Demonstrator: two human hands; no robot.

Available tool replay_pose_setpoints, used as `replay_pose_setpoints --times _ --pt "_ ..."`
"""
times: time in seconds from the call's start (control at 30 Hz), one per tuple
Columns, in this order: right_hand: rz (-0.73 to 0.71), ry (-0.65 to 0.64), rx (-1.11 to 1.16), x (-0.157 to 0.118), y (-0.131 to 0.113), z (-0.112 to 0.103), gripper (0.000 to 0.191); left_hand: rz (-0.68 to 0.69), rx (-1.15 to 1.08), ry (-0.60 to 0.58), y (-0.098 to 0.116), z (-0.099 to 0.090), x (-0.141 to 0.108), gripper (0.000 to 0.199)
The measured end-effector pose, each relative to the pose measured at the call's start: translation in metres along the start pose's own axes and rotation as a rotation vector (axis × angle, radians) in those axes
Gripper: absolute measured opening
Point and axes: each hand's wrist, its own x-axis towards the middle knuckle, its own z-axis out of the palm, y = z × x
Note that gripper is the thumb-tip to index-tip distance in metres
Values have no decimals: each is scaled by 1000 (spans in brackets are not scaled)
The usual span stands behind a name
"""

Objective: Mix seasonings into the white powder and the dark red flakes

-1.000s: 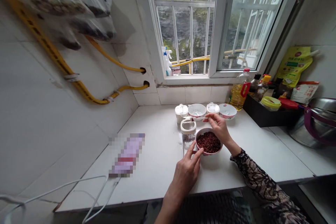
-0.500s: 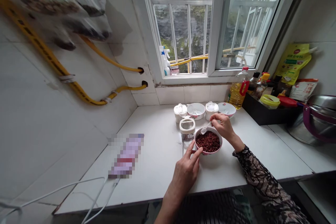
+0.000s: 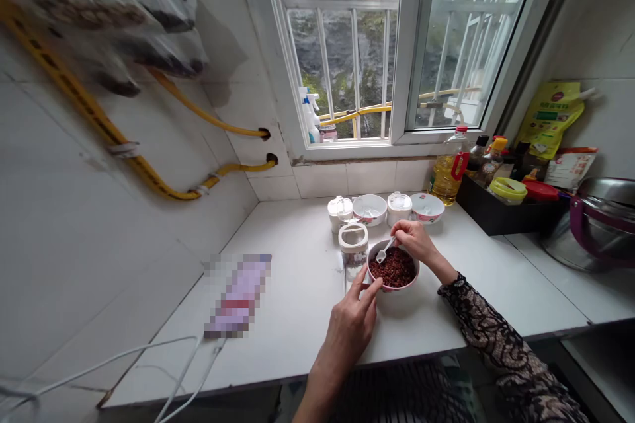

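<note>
My left hand (image 3: 348, 322) steadies the near left side of a white bowl (image 3: 415, 282), its fingers and thumb on the rim and wall. Small dark red pieces (image 3: 397, 269), like peppercorns, fill the bowl. Pinched in my right hand (image 3: 415, 241) is a small white spoon (image 3: 381, 255); its head lies over the red pieces at the far left of the bowl. Left of the bowl stands a clear jar (image 3: 354, 252) with a cream rim, close to my left fingertips.
Behind are two white-lidded jars (image 3: 398, 210) and two more bowls (image 3: 427, 211). An oil bottle (image 3: 449, 168) and a black box (image 3: 489, 211) of condiments stand at the back right, near a steel pot (image 3: 595, 231). A pixelated object (image 3: 241, 297) with a white cable lies left.
My right hand has lowered slightly and shifted a little left, bringing the spoon's head down and left over the red pieces. My left hand stays on the bowl.
</note>
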Motion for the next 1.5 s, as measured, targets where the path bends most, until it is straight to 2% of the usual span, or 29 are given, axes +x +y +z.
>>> replay_pose_setpoints --times 0.2,0.57,0.87,1.0,1.13,1.27,1.4,1.43,1.5 --pt "-47 -35 -11 -2 -4 5 18 -1 3 2 -1 1 -1 44" --pt "133 3 314 5 2 -1 14 -4 27 -9 0 0 0 45" --pt "206 15 420 6 2 -3 14 -4 25 -5 0 0 0 44" --pt "195 36 446 6 -1 -3 13 -4 15 -3 1 1 1 42" --pt "62 129 426 5 -11 3 16 -2 21 1 1 1 1 43" --pt "-225 214 217 -3 -24 14 17 -6 12 4 0 2 1 42" --pt "-579 84 -136 -11 -32 19 19 -7 -7 5 -1 2 0 42" --pt "-619 65 -177 -11 -32 18 20 -6 -10 6 -1 2 0 42" --pt "-596 108 -186 -11 -31 12 19 -8 -5 4 -1 2 0 44"
